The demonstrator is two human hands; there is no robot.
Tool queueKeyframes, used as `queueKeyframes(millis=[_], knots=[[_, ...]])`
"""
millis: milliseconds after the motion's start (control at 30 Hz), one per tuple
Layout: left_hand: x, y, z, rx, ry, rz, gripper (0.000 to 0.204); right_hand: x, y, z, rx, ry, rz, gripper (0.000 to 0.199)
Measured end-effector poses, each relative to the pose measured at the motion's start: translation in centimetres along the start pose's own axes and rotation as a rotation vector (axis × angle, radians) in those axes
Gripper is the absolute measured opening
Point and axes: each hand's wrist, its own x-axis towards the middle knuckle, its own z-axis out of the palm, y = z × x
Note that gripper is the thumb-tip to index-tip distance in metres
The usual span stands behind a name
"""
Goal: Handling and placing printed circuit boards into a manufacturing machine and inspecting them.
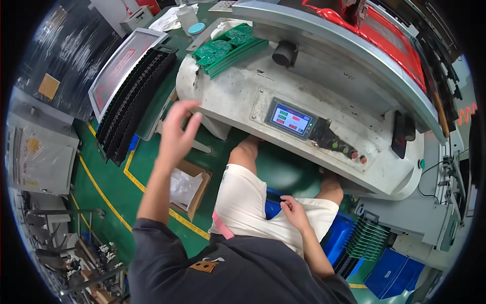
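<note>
My left hand [178, 129] is raised beside the left front end of a white machine [217, 96], its thumb and fingers apart and nothing between them. Over my lap, near the white shorts [243, 202], hovers or rests my right hand [294, 212] with loosely curled fingers; no object shows in it. On the machine's front, a control panel with a lit screen [290, 120] sits beside several round buttons [345, 150]. A black slotted rack [132, 101] stands left of my left hand. Green slotted racks [228, 48] lie on the machine's left top.
A metal beam [334, 40] spans the machine, with a red-coated screen frame [390, 40] behind it. An open cardboard box [195, 187] holding clear plastic sits on the floor at my left. To my right are a green rack [367, 235] and blue bins [336, 238].
</note>
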Motion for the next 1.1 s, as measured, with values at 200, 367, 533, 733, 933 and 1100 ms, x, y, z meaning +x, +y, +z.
queueKeyframes(millis=[200,367,533,733,933,1100], knots=[[9.8,-2.5,-0.3,0.381,0.038,0.225,0.045,-1.7,-0.7,-1.1,0.036,0.108,0.064,0.025],[14.2,-4.9,1.3,0.455,-0.121,0.046,0.065,-3.7,-0.7,-0.8,0.016,0.177,0.079,0.026],[15.1,-4.3,0.1,0.491,-0.283,-0.13,0.082,-4.9,0.7,-0.5,0.006,0.194,0.087,0.027],[12.6,-1.4,-3.5,0.505,-0.248,-0.218,0.076,-2.7,-0.9,-0.3,-0.045,0.12,0.043,0.027],[4.1,0.1,-6.4,0.242,-0.102,-0.117,0.073,-0.3,-4.4,-1.2,0.017,0.035,0.016,0.029],[-4.1,1.2,-4.4,-0.007,-0.289,-0.1,0.077,1.0,-7.1,-2.2,0.505,-0.132,-0.012,0.031]])
